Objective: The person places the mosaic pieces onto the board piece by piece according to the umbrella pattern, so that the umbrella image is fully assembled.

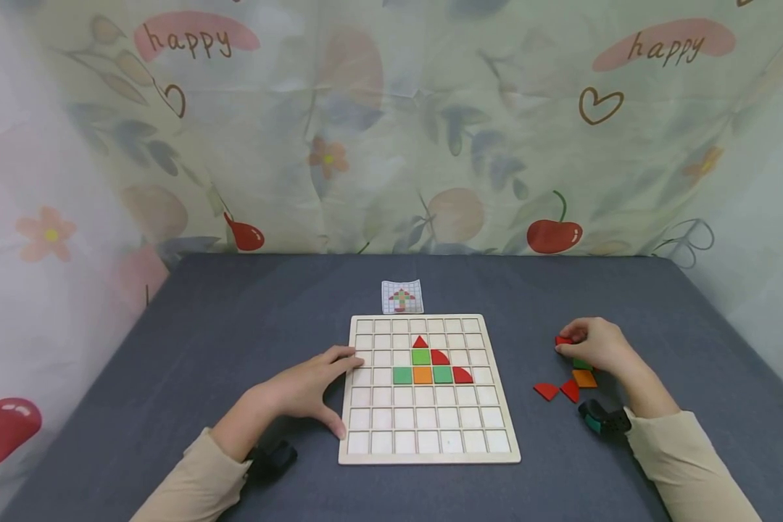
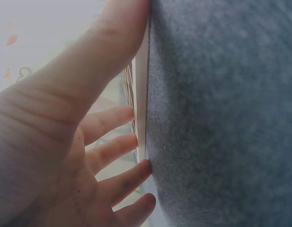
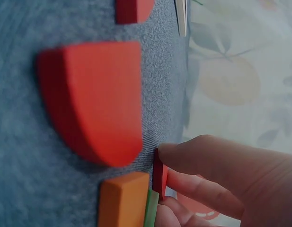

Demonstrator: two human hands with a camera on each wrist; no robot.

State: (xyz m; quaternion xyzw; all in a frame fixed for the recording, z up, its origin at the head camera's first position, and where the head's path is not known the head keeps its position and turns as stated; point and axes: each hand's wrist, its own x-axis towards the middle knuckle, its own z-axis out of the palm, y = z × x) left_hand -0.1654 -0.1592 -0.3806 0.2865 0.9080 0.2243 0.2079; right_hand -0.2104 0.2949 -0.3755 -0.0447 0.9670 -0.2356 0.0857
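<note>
A pale gridded board (image 1: 431,420) lies on the table, with red, green and orange pieces set in its upper middle cells. My left hand (image 1: 300,384) rests along the board's left edge, thumb and fingers spread; the left wrist view shows the fingertips at the board's side (image 2: 141,104). On the right, my right hand (image 1: 597,344) pinches a red piece (image 3: 160,175) between thumb and fingers. The fingers hide part of its shape. Just below that hand are a green piece (image 1: 582,364), an orange square (image 1: 584,378) and two red quarter-circle pieces (image 1: 546,391).
A small pattern card (image 1: 402,297) with a coloured figure stands behind the board. Dark grey cloth (image 1: 267,290) covers the table. A printed curtain (image 1: 391,145) hangs at the back, and black straps with devices (image 1: 603,418) sit at both wrists.
</note>
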